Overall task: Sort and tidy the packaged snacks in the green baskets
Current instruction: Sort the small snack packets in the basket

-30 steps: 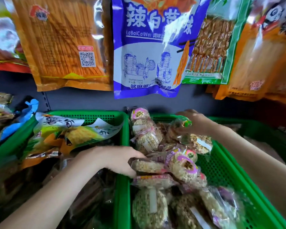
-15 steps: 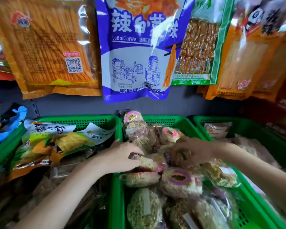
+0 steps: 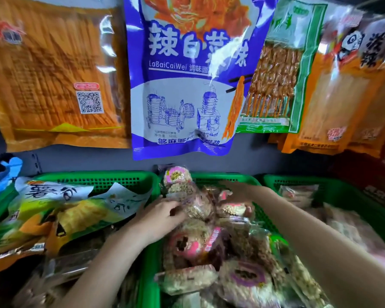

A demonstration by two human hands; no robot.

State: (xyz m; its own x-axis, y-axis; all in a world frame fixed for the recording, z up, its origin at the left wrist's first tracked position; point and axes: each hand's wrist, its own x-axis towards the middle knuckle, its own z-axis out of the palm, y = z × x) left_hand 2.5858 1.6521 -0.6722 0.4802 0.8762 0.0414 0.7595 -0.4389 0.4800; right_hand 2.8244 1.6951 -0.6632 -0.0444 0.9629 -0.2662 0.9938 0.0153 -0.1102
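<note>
The middle green basket [image 3: 211, 177] is heaped with round puffed-grain cakes [image 3: 247, 276] in clear wrappers with pink labels. My left hand [image 3: 162, 215] reaches over the basket's left wall and its fingers grip a wrapped cake [image 3: 196, 205] near the back. My right hand [image 3: 240, 188], blurred by motion, lies over a pink-labelled cake [image 3: 233, 207] at the back of the same basket; its fingers are not clear. One cake [image 3: 177, 175] stands upright against the back rim.
The left green basket [image 3: 98, 177] holds yellow and green corn-snack bags [image 3: 60, 210]. The right green basket [image 3: 298, 179] holds pale clear packets [image 3: 298, 192]. Large orange, blue [image 3: 187, 74] and green snack bags hang on the grey wall just above the baskets.
Both hands have moved toward the back of the middle basket. The right hand has risen from the pile to the rear rim, and the view has shifted closer.
</note>
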